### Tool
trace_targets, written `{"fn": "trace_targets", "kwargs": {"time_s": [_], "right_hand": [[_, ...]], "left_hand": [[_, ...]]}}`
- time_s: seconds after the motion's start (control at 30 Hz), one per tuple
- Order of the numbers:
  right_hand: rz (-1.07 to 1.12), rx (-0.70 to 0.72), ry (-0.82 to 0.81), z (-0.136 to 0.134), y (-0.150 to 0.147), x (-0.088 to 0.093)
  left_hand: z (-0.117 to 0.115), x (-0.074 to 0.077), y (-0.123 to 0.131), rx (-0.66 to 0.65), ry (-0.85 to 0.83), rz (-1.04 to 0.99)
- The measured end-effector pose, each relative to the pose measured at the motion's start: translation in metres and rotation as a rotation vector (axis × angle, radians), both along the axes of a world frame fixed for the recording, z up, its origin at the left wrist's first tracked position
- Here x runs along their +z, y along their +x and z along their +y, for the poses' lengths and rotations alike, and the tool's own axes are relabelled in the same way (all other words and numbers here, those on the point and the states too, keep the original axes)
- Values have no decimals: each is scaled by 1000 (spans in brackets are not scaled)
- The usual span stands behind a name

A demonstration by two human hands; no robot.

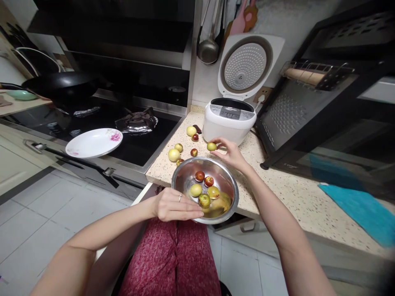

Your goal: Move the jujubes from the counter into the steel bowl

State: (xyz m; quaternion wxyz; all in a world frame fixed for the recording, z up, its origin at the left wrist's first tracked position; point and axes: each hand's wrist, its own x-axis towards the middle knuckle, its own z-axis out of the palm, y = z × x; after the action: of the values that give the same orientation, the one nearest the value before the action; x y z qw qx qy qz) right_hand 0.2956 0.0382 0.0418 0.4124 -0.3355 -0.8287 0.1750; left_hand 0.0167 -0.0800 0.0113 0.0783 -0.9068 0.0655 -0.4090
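Note:
My right hand (230, 153) pinches a yellow-green jujube (211, 146) just above the counter, in front of the rice cooker. A shiny metal bowl (233, 201) sits at the counter's front edge, reaching over it toward my lap. My left hand (178, 204) grips its near left rim, fingers lying over the edge. Inside are several jujubes, among them a red-brown one (199, 176) and a pale green one (196, 190). Loose on the counter left of my right hand lie more, including a large pale jujube (174, 155) and a small red one (194, 152).
The white rice cooker (228, 125) stands with its lid raised. To its right is a large dark appliance (308, 135), with a blue cloth (359, 209) in front. Left are a gas stove (163, 131), a floral white plate (92, 144) at its front edge and a black wok (61, 84).

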Motion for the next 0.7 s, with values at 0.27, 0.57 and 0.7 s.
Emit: {"fn": "trace_targets", "kwargs": {"time_s": [0.27,0.57,0.7], "right_hand": [[-150,429,-52,-45,-33,17],[-338,475,-138,-49,-37,10],[-367,479,-157,-50,-39,12]], "left_hand": [[2,0,1,-25,23,35],[1,2,5,-56,7,-5],[1,2,5,-35,18,-9]]}}
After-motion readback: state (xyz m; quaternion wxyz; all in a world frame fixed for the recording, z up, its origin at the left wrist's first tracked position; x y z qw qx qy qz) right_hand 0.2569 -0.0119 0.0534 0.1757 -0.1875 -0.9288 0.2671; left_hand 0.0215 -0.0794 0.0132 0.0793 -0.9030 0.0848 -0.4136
